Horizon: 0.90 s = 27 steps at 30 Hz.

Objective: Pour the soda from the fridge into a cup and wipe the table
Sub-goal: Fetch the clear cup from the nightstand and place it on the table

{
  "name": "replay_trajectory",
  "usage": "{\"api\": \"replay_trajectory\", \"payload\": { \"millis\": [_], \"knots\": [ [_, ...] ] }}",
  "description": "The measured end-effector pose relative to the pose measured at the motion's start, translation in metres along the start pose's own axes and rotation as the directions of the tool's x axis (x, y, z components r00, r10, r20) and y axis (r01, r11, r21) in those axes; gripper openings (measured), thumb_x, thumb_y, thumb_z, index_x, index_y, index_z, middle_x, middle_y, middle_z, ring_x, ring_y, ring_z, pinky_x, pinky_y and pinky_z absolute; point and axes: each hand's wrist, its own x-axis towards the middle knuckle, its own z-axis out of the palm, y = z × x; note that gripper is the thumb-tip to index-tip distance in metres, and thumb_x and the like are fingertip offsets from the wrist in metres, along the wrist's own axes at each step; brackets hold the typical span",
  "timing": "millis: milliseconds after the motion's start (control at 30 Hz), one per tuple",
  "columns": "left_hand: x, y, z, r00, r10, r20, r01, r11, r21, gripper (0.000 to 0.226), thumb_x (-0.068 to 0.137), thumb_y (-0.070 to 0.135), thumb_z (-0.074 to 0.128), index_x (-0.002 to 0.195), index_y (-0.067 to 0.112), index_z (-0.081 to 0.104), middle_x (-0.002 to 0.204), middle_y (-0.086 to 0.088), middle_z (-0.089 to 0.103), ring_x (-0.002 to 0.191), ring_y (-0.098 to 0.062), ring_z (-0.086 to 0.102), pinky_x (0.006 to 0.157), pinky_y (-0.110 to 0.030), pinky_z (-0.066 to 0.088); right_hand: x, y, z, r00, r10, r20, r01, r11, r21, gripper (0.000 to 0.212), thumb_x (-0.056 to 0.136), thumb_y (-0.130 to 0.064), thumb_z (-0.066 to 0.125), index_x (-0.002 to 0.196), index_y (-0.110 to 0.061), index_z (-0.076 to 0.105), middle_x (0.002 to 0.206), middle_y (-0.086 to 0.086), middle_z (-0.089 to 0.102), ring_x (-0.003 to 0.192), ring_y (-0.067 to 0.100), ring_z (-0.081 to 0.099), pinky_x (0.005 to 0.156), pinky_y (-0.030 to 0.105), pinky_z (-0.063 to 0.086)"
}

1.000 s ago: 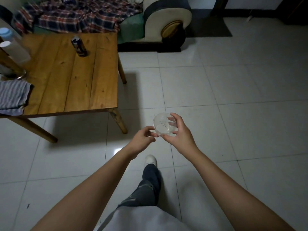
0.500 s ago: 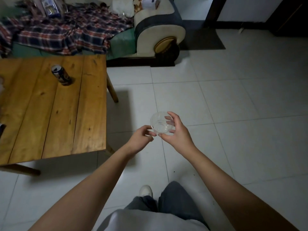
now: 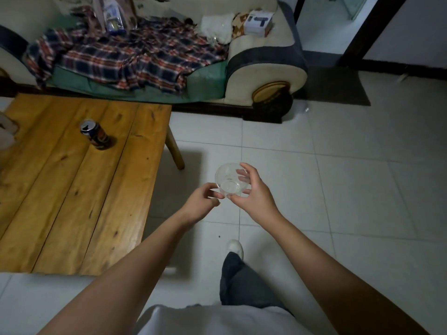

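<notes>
Cup (image 3: 230,180) of clear plastic sits in the curled right hand (image 3: 254,197); left hand (image 3: 202,204) fingertips pinch its lower edge

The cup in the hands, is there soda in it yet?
Empty. The clear cup shows its bare bottom and the fingers behind it; no dark liquid inside.

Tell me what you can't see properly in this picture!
- Soda can, head view: label too dark and small to read; how full it is stays hidden.
- Clear cup: the right hand covers its far side; whether the left hand grips it is unclear.
- Wooden table: left part cut off by the frame edge.
</notes>
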Motion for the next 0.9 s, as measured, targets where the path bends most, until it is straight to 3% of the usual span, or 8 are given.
{"api": "replay_trajectory", "payload": {
  "millis": [267, 400, 533, 733, 900],
  "knots": [
    [0.085, 0.059, -0.011, 0.99, -0.013, -0.137, 0.005, 0.998, -0.059, 0.035, 0.085, -0.004, 0.051, 0.118, 0.009, 0.053, 0.094, -0.002, 0.061, 0.083, -0.014, 0.054, 0.065, -0.018, 0.042, 0.123, -0.014, -0.039, 0.986, -0.069, 0.149, 0.082, 0.993, -0.082, 0.077, 0.074, -0.019, 0.075, 0.137, -0.024, 0.029, 0.137, -0.001, 0.046, 0.123, 0.015, 0.045, 0.1, 0.033, 0.045],
    [0.112, 0.07, -0.024, 0.98, -0.036, -0.193, 0.018, 0.995, -0.098, 0.038, 0.085, -0.004, 0.051, 0.121, 0.008, 0.052, 0.09, 0.001, 0.059, 0.082, -0.011, 0.054, 0.064, -0.013, 0.044, 0.168, -0.021, -0.037, 0.972, -0.096, 0.216, 0.119, 0.988, -0.096, 0.078, 0.073, -0.02, 0.075, 0.137, -0.025, 0.029, 0.136, -0.002, 0.046, 0.123, 0.013, 0.045, 0.095, 0.022, 0.042],
    [0.132, 0.072, -0.049, 0.966, -0.062, -0.25, 0.029, 0.99, -0.135, 0.038, 0.086, -0.005, 0.051, 0.123, 0.007, 0.05, 0.094, -0.001, 0.058, 0.085, -0.009, 0.053, 0.065, -0.011, 0.042, 0.207, -0.03, -0.019, 0.95, -0.113, 0.291, 0.149, 0.984, -0.102, 0.079, 0.072, -0.024, 0.076, 0.136, -0.026, 0.03, 0.136, -0.001, 0.045, 0.121, 0.013, 0.046, 0.092, 0.018, 0.041],
    [0.165, 0.065, -0.109, 0.937, -0.078, -0.34, 0.018, 0.984, -0.178, 0.031, 0.087, -0.003, 0.053, 0.117, 0.006, 0.053, 0.092, -0.003, 0.059, 0.081, -0.007, 0.052, 0.07, -0.017, 0.041, 0.27, -0.055, 0.029, 0.909, -0.147, 0.391, 0.208, 0.971, -0.119, 0.079, 0.071, -0.022, 0.077, 0.136, -0.023, 0.031, 0.135, 0.004, 0.047, 0.119, 0.015, 0.049, 0.097, 0.03, 0.047],
    [0.187, 0.056, -0.169, 0.895, -0.149, -0.42, 0.035, 0.963, -0.266, 0.035, 0.086, -0.007, 0.051, 0.121, 0.0, 0.052, 0.091, -0.006, 0.058, 0.078, -0.004, 0.052, 0.059, -0.001, 0.04, 0.322, -0.088, 0.08, 0.854, -0.174, 0.491, 0.27, 0.953, -0.133, 0.08, 0.07, -0.019, 0.078, 0.136, -0.021, 0.033, 0.135, 0.005, 0.048, 0.12, 0.017, 0.049, 0.095, 0.026, 0.045]
  ]
}}
